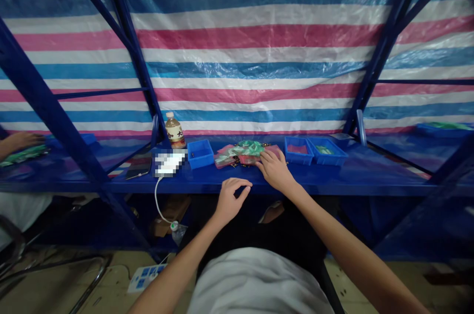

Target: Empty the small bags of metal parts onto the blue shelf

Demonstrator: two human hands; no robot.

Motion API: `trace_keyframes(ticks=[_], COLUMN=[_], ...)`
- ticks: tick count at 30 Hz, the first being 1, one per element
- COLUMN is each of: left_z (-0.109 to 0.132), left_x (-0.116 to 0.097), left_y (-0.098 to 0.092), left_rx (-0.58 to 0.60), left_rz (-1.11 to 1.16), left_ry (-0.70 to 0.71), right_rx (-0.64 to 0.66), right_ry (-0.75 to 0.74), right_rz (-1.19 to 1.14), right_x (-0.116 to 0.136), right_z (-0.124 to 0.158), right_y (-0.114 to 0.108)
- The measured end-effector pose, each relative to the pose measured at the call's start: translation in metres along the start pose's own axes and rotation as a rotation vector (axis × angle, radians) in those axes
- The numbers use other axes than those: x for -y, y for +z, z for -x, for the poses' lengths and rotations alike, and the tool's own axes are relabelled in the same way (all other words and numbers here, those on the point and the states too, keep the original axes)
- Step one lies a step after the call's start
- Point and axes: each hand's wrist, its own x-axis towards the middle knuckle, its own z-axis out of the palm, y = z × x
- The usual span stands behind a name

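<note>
Where striped sheeting (255,35) backs the blue bench (370,173), the right hand (274,170) touches packets (250,148), grip unclear, left hand (230,199) open.

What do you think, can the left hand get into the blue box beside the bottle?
Probably yes: the left hand looks close by, and nothing seems to stand between it and the open blue box.

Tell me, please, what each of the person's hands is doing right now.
Left hand: loosely curled, no item visible; pinch cannot be told.
Right hand: at the pile of small bags; whether gripping cannot be told.
</note>
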Motion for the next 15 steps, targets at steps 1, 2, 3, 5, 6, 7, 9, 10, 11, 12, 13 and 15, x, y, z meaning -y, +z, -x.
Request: trace_keyframes(ticks=[1,2,3,5,6,7,9,10,11,12,13,15], left_z=[0.0,0.0,0.0,0.0,0.001,0.001,0.002,0.002,0.002,0.002,0.002,0.002], left_x=[0.0,-0.001,-0.001,-0.002,-0.003,-0.003,-0.003,-0.003,-0.002,-0.001,0.0,0.002], left_y=[0.0,-0.001,-0.001,-0.002,-0.002,-0.002,-0.001,0.0,0.001,0.002,0.003,0.002], left_rx=[0.001,0.003,0.004,0.008,0.007,-0.004,-0.067,-0.114,-0.164,-0.206,-0.232,-0.221], left_rz=[0.002,0.003,0.004,0.01,0.017,0.034,0.104,0.152,0.202,0.247,0.283,0.326], left_ry=[0.0,-0.001,-0.003,-0.012,-0.019,-0.031,-0.074,-0.102,-0.128,-0.15,-0.167,-0.188], right_rx=[-0.02,-0.04,-0.06,-0.096,-0.11,-0.121,-0.119,-0.102,-0.074,-0.037,0.003,0.08], right_ry=[0.001,0.003,0.006,0.016,0.026,0.041,0.085,0.118,0.158,0.199,0.236,0.283], right_rz=[-0.01,-0.029,-0.057,-0.157,-0.233,-0.33,-0.578,-0.715,-0.851,-0.977,-1.087,-1.245], right_x=[0.001,0.002,0.003,0.006,0.007,0.009,0.014,0.017,0.021,0.024,0.027,0.033], right_z=[0.001,0.004,0.006,0.013,0.016,0.019,0.026,0.03,0.034,0.037,0.041,0.049], right_y=[-0.003,-0.007,-0.011,-0.018,-0.022,-0.025,-0.03,-0.032,-0.033,-0.033,-0.034,-0.034])
